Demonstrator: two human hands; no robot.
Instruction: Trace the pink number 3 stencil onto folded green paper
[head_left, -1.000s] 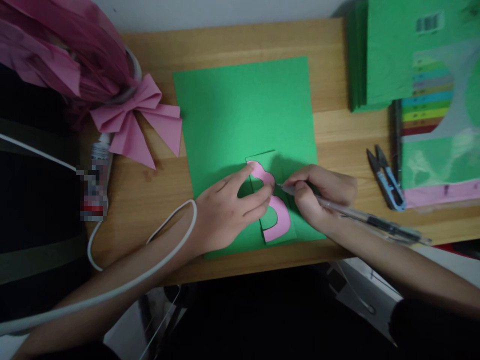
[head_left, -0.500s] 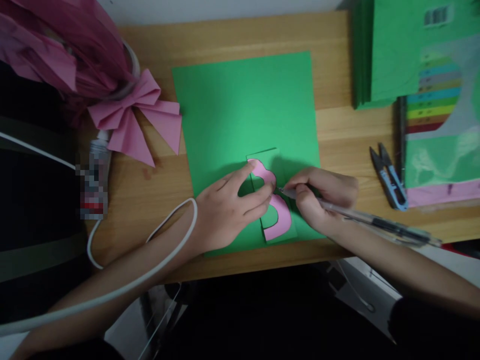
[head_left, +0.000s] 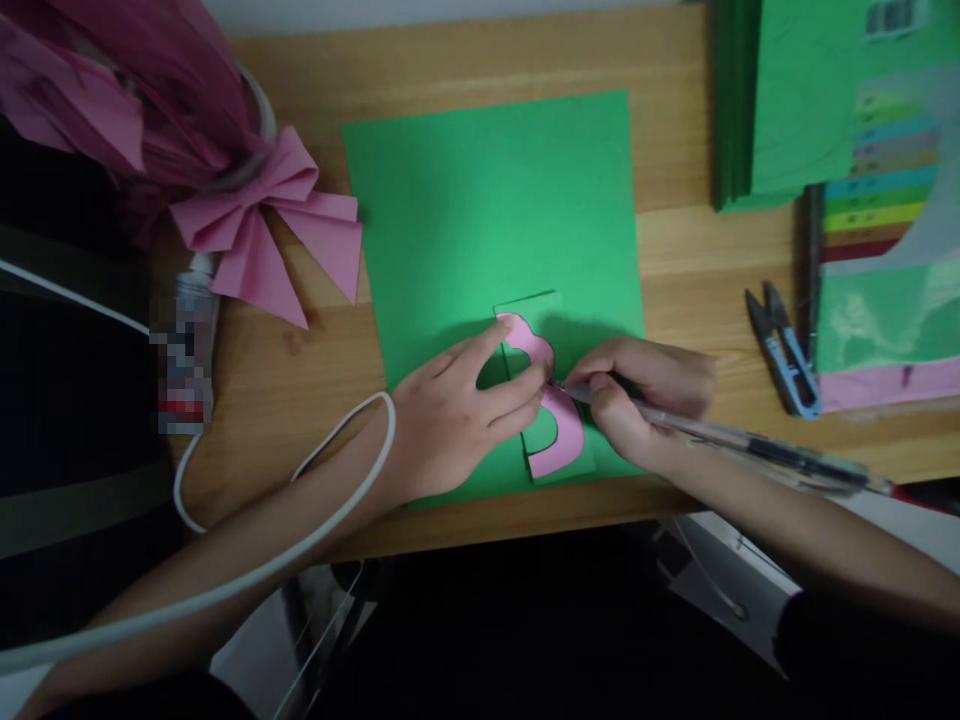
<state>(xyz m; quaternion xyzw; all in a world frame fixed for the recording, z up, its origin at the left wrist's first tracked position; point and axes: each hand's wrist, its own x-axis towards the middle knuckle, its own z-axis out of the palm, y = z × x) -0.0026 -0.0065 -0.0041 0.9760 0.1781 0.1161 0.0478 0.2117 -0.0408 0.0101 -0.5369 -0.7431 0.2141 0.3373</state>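
A pink paper cutout [head_left: 564, 436] with a curved, wavy outline lies on a small folded piece of green paper [head_left: 541, 303]. Beneath both is a larger green sheet [head_left: 487, 200]. My left hand [head_left: 465, 415] has its fingers spread and presses the cutout down, covering part of it. Pinched in my right hand [head_left: 637, 395] is a pen [head_left: 739, 437] with a clear barrel. Its tip is at the cutout's right edge, close to my left fingertips. A dark line borders part of the pink shape.
Blue thread snips [head_left: 784, 350] lie to the right, beside packs of coloured paper [head_left: 885, 310] and stacked green paper [head_left: 802, 100]. At left are a pink paper bow [head_left: 270, 210] and a tube [head_left: 187, 350]. A white cable [head_left: 300, 550] loops over my left forearm.
The pen tip has shifted slightly down and left along the cutout's edge. My left hand keeps its place on the paper. The whole view has shifted a little.
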